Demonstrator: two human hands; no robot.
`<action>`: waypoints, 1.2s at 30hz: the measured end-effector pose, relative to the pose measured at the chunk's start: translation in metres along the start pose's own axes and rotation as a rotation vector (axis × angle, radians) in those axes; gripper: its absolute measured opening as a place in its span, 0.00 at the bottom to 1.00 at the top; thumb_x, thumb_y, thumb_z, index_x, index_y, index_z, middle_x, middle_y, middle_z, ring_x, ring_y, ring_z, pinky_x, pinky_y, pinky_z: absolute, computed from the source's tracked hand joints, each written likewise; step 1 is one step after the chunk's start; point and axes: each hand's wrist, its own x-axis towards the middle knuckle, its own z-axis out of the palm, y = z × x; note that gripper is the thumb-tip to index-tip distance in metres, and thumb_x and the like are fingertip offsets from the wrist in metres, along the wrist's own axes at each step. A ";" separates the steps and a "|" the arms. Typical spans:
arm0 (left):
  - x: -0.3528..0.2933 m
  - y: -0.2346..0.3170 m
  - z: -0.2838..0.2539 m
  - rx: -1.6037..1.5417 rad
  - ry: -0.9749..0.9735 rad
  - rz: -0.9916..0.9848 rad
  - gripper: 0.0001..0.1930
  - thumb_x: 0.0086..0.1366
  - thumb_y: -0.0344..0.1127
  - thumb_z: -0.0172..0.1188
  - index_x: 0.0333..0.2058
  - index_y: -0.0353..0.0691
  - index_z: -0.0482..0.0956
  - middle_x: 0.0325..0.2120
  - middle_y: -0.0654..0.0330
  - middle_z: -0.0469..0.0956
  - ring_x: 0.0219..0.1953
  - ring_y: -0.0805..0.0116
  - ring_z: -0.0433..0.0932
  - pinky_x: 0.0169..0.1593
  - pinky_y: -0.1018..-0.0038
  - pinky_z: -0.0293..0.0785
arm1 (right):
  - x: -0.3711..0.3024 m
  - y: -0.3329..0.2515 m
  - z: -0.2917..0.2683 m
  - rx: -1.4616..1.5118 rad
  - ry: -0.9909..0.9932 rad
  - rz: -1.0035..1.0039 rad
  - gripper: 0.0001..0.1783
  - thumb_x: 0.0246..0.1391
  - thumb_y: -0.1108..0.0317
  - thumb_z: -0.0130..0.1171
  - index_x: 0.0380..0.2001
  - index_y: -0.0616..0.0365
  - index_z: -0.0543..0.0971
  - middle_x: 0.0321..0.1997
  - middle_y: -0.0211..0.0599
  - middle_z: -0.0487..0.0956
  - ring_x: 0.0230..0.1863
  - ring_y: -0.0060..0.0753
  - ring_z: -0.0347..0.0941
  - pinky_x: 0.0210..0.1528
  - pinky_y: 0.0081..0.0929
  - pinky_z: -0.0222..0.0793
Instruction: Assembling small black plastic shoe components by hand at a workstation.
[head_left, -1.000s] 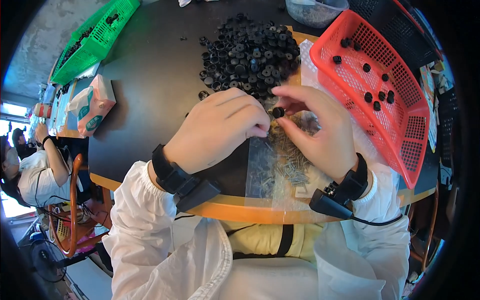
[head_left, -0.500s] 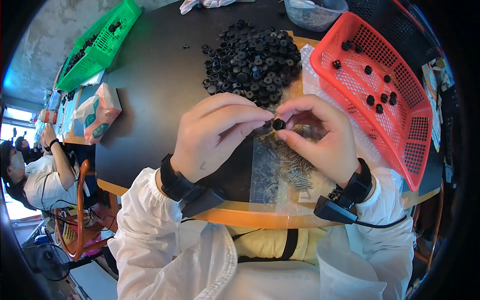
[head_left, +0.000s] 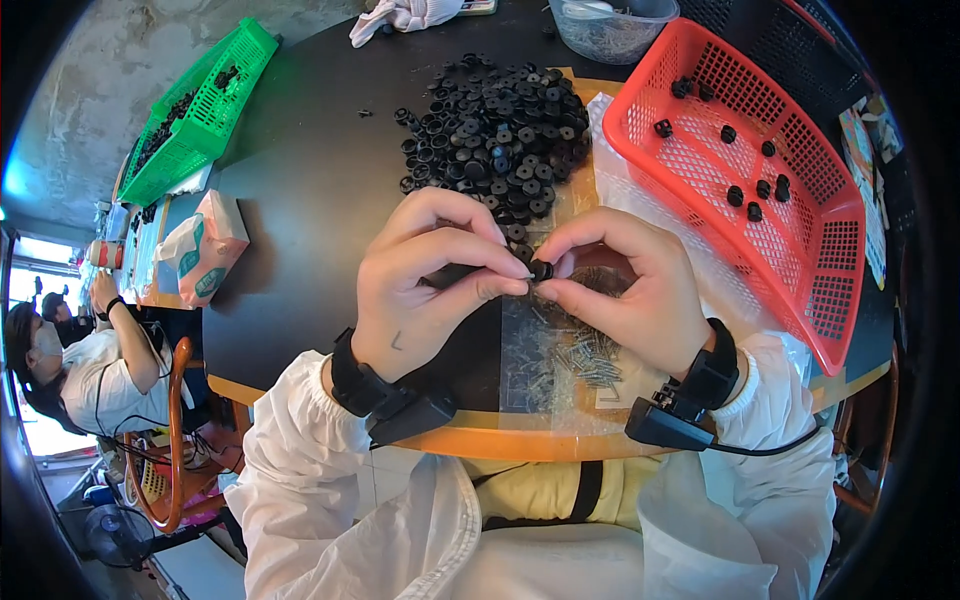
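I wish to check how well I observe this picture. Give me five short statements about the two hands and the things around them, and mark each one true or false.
1. The right hand pinches a small black part. True.
2. The left hand has its fingertips close beside this part. True.
3. The red basket stands to the right of the black pile. True.
4. This basket is empty. False: several loose black parts lie inside.
5. Nothing stands to the left of the left hand. False: a tissue pack stands there.
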 end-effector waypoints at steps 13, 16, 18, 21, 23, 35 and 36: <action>-0.003 0.001 -0.001 -0.034 -0.009 -0.063 0.08 0.49 0.28 0.72 0.28 0.38 0.82 0.34 0.62 0.71 0.36 0.70 0.72 0.41 0.76 0.70 | -0.001 0.001 0.000 0.090 -0.049 0.027 0.13 0.49 0.80 0.64 0.40 0.61 0.79 0.38 0.30 0.80 0.36 0.19 0.75 0.41 0.20 0.75; -0.002 0.000 0.000 -0.035 0.002 -0.061 0.08 0.49 0.28 0.72 0.28 0.38 0.82 0.34 0.62 0.71 0.36 0.70 0.71 0.39 0.77 0.69 | -0.001 0.003 0.000 0.098 -0.063 0.006 0.13 0.49 0.80 0.64 0.39 0.62 0.79 0.37 0.30 0.80 0.35 0.18 0.75 0.40 0.19 0.75; -0.002 -0.001 0.000 -0.022 0.003 -0.044 0.08 0.49 0.29 0.72 0.28 0.38 0.82 0.33 0.63 0.71 0.35 0.70 0.71 0.38 0.77 0.69 | -0.001 0.003 0.000 0.083 -0.058 -0.001 0.13 0.48 0.80 0.64 0.39 0.62 0.79 0.37 0.30 0.80 0.35 0.18 0.75 0.40 0.19 0.75; -0.002 0.003 0.000 0.194 0.018 0.065 0.09 0.46 0.28 0.73 0.28 0.40 0.83 0.32 0.63 0.71 0.33 0.71 0.71 0.35 0.79 0.68 | 0.000 0.002 -0.001 0.084 -0.053 0.005 0.13 0.48 0.80 0.64 0.39 0.63 0.79 0.37 0.31 0.80 0.35 0.18 0.75 0.39 0.19 0.75; -0.003 0.007 0.000 0.355 0.045 0.162 0.11 0.43 0.27 0.74 0.28 0.43 0.83 0.31 0.64 0.71 0.31 0.72 0.71 0.32 0.79 0.67 | 0.000 0.001 0.000 0.098 -0.051 0.019 0.13 0.48 0.80 0.64 0.39 0.63 0.79 0.37 0.31 0.80 0.35 0.17 0.75 0.39 0.19 0.75; -0.003 0.005 0.003 0.174 0.065 0.091 0.12 0.43 0.23 0.73 0.28 0.44 0.84 0.29 0.64 0.71 0.29 0.75 0.72 0.30 0.81 0.66 | 0.000 -0.001 -0.003 0.186 -0.086 0.099 0.12 0.51 0.77 0.65 0.41 0.62 0.82 0.32 0.28 0.80 0.33 0.14 0.74 0.37 0.15 0.73; -0.003 0.005 0.002 0.176 0.065 0.090 0.12 0.43 0.23 0.73 0.28 0.44 0.84 0.29 0.64 0.71 0.29 0.75 0.72 0.30 0.81 0.66 | 0.000 -0.001 -0.003 0.202 -0.085 0.118 0.12 0.52 0.76 0.65 0.41 0.63 0.82 0.32 0.28 0.79 0.33 0.13 0.73 0.37 0.15 0.72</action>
